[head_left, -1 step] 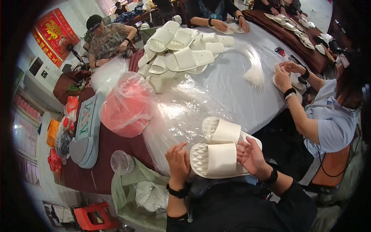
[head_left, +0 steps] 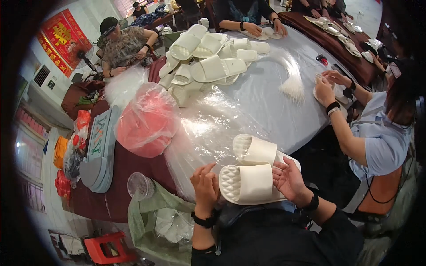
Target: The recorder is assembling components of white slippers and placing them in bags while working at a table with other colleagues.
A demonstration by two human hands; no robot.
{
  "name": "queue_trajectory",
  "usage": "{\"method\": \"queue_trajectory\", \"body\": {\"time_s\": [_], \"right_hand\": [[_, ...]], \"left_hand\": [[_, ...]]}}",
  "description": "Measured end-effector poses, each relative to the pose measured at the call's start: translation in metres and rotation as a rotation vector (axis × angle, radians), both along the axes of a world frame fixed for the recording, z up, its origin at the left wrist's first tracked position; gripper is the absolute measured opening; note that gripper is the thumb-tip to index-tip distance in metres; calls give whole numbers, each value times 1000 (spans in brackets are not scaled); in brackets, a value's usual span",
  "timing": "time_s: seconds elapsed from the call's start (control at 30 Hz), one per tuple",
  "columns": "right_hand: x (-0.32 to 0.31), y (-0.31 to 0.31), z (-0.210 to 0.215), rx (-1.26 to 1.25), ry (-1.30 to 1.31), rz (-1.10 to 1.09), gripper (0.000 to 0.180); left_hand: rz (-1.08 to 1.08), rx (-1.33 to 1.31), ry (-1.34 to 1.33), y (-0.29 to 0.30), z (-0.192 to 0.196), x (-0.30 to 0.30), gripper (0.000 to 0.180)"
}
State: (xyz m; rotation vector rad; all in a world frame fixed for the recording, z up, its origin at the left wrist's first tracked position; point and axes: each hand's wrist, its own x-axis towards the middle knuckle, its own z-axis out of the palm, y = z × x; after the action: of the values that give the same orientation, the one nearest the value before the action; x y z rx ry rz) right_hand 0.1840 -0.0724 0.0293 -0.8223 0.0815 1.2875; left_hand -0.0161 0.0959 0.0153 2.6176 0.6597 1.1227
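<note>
Two cream slide slippers lie side by side at the table's near edge. The nearer slipper (head_left: 256,182) has a wide smooth strap and a quilted footbed. Partly behind it lies the other slipper (head_left: 259,150). My right hand (head_left: 290,181) is open, palm turned up, with its fingertips against the strap edge of the nearer slipper; whether they reach under the strap I cannot tell. Close beside that slipper's left end is my left hand (head_left: 205,188), its fingers loosely bent and apart, holding nothing. Clear plastic film (head_left: 199,148) covers the table beyond it.
A heap of cream slippers (head_left: 217,68) stands farther back. Left of the film sit a red bundle in clear plastic (head_left: 148,119) and grey soles (head_left: 98,150). White strands (head_left: 291,84) lie on the table. A green sack (head_left: 146,226) is at lower left. Co-workers sit around the table.
</note>
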Motion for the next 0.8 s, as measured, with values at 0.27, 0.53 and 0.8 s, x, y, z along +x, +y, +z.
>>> {"method": "queue_trajectory", "body": {"time_s": [0.27, 0.53, 0.8], "right_hand": [[5, 1, 6, 13, -42, -152, 50], [-12, 9, -7, 277, 164, -79, 37], [-19, 38, -22, 453, 269, 20, 39]], "left_hand": [[-113, -145, -94, -16, 13, 14, 7], [-176, -200, 34, -35, -1, 33, 5], [-484, -311, -8, -41, 13, 29, 8]]}}
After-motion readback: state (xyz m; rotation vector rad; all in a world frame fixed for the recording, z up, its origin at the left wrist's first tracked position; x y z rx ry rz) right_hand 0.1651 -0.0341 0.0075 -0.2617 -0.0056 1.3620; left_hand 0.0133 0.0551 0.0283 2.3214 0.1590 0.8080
